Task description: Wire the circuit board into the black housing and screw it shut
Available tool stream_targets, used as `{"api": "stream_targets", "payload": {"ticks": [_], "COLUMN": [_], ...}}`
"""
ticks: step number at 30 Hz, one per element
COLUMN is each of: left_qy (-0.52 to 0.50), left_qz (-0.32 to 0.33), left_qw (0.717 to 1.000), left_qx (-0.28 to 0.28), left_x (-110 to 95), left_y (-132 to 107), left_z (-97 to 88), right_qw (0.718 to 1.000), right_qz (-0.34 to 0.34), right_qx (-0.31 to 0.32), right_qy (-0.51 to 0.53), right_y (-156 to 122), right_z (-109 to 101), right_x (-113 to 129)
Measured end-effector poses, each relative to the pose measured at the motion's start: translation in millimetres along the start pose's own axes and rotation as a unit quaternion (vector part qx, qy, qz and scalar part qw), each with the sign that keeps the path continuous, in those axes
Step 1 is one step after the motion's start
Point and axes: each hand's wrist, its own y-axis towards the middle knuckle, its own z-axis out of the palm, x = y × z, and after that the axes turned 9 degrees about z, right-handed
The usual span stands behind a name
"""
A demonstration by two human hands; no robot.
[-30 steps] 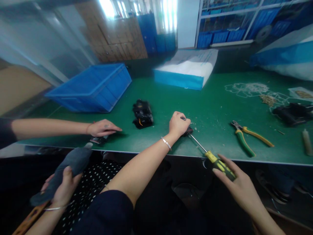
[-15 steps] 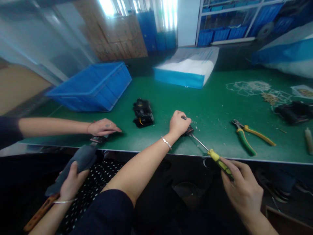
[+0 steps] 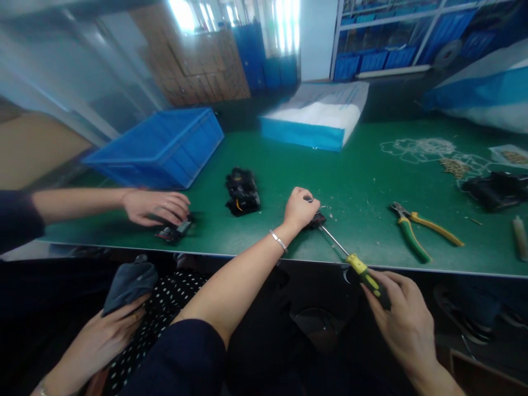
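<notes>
The green tabletop (image 3: 363, 181) carries, at its far left, a blue crate (image 3: 160, 148). A white-and-blue sack (image 3: 317, 118) lies flat at the far middle, and a black assembly (image 3: 242, 191) sits unattended between them, nearer the front. The person's left hand (image 3: 300, 208) is near the front edge, its grip pressed together over a small black part (image 3: 317, 220) and pinning it to the tabletop. The right hand (image 3: 402, 324) hangs below and in front of the edge, its grip wrapped around the yellow-and-black handle of a screwdriver (image 3: 363, 272). The bare shaft runs up and left, and its tip meets the part just beside the left hand's fingers.

Judged step: a fastener on the held part is being worked with the driver. The next move calls for the tip to stay seated and in line with the fastener while the left hand stops the part turning; the low shaft angle makes slipping a risk.

Green-and-yellow pliers (image 3: 416, 231) lie well to the right, untouched. At far left a co-worker's hand (image 3: 157, 206) covers another small dark piece (image 3: 175, 231).

A white line drawing (image 3: 421, 149) marks the tabletop at the right. The sack bears faint print, too blurred to read, and no brand or label is legible anywhere.
</notes>
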Motion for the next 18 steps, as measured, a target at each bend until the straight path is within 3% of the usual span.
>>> {"api": "stream_targets", "payload": {"ticks": [6, 9, 11, 12, 14, 16, 18], "left_qy": [0.044, 0.077, 0.076, 0.063, -0.001, -0.072, -0.074], "left_qz": [-0.035, -0.084, -0.083, -0.065, -0.017, 0.027, 0.066], "left_qw": [0.997, 0.99, 0.987, 0.988, 0.983, 0.956, 0.925], "left_qx": [0.054, 0.087, 0.111, 0.125, 0.185, 0.283, 0.366], "left_x": [-6.5, -8.6, -7.6, -6.6, -4.8, -4.6, -7.3], "left_y": [-2.4, -1.9, 1.3, 3.8, 9.8, 15.4, 18.5], "left_z": [-10.5, -18.8, -26.9, -32.0, -44.4, -58.5, -72.2], "right_qw": [0.997, 0.991, 0.978, 0.962, 0.901, 0.813, 0.727], "right_qz": [0.016, 0.068, 0.147, 0.207, 0.331, 0.414, 0.447], "right_qx": [-0.033, -0.037, -0.005, 0.028, 0.112, 0.182, 0.234], "right_qy": [0.068, 0.112, 0.149, 0.176, 0.258, 0.367, 0.466], "right_y": [-3.4, -8.2, -11.4, -12.6, -13.7, -13.6, -13.0], "right_z": [-5.6, -12.5, -17.6, -19.6, -22.1, -22.3, -21.6], "right_x": [-4.9, -10.1, -14.6, -17.3, -23.0, -27.5, -28.3]}}
